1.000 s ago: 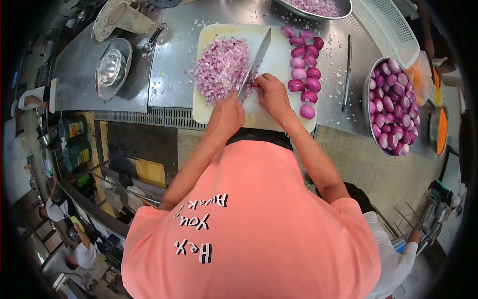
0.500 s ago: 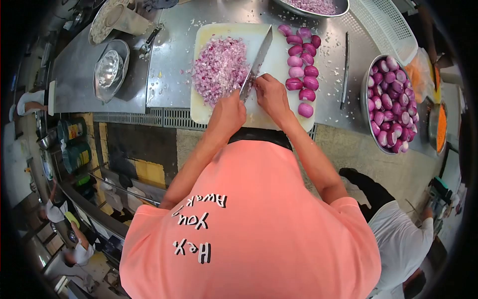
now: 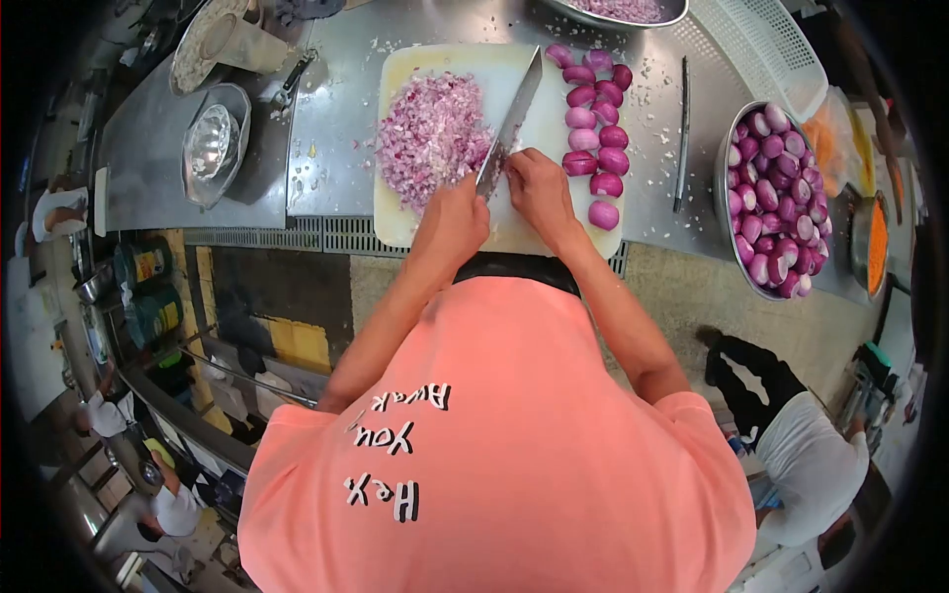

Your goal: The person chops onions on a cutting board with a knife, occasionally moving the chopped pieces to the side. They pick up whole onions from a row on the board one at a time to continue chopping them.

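My left hand (image 3: 454,215) is closed around the handle of a kitchen knife (image 3: 516,111), whose long blade slants up and away across the white cutting board (image 3: 400,225). Right beside the blade, my right hand (image 3: 540,190) has its fingers curled in and bent down to the board. Whatever lies under those fingertips is hidden. Left of the blade spreads a pile of chopped red onion (image 3: 431,133). Along the board's right side, peeled onion halves (image 3: 610,135) are lined up in two rough columns.
At right stands a steel bowl (image 3: 723,178) heaped with peeled onions, near a thin dark rod (image 3: 683,133). A white perforated basket (image 3: 756,44) is behind it. Metal bowls (image 3: 215,143) sit at left. A person in a white top (image 3: 813,465) is at lower right.
Both hands and the knife hold nearly the same pose. The view has shifted slightly. The person at lower right has moved, with the legs now farther from me.
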Motion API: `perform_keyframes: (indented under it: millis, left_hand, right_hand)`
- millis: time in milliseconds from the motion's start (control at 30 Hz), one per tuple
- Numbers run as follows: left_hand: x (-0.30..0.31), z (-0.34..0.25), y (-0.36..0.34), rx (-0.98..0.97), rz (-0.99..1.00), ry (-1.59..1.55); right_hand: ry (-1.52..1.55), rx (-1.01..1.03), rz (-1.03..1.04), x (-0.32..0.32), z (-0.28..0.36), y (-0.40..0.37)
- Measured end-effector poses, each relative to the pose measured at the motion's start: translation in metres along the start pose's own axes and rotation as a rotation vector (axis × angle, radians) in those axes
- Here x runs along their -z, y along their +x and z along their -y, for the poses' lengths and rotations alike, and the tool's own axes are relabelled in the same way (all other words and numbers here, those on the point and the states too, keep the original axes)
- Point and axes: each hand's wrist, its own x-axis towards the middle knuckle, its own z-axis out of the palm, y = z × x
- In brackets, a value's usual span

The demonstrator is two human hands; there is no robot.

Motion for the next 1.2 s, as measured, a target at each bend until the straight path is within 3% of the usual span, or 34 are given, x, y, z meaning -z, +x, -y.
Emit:
perform_keyframes:
  millis: [433, 600, 733, 800, 933, 1000, 1100, 1200]
  left_hand:
    - [-0.016, 0.001, 0.011, -0.014, -0.064, -0.022]
    - [0.019, 0.003, -0.024, -0.065, 0.031, -0.104]
    - [0.023, 0.042, -0.051, -0.055, 0.162, -0.128]
    - [0.029, 0.060, -0.054, -0.009, 0.144, -0.062]
    - [0.052, 0.055, -0.039, 0.097, -0.032, -0.057]
    - [0.051, 0.046, -0.046, 0.113, -0.041, -0.032]
    - [0.043, 0.049, -0.063, -0.014, 0.090, -0.079]
    - [0.041, 0.074, -0.068, -0.011, 0.196, -0.088]
  right_hand:
    - [0.014, -0.001, -0.009, 0.015, -0.007, -0.006]
    - [-0.014, -0.102, -0.126, 0.069, -0.020, 0.002]
    - [-0.191, -0.039, -0.113, 0.096, -0.034, 0.000]
    - [-0.262, -0.081, 0.013, 0.099, -0.036, -0.002]
    - [-0.275, 0.020, 0.076, 0.091, -0.038, -0.005]
    - [-0.279, -0.043, 0.109, 0.090, -0.033, -0.004]
    - [-0.284, -0.041, 0.112, 0.088, -0.032, -0.002]
    - [-0.287, -0.100, 0.167, 0.084, -0.031, 0.000]
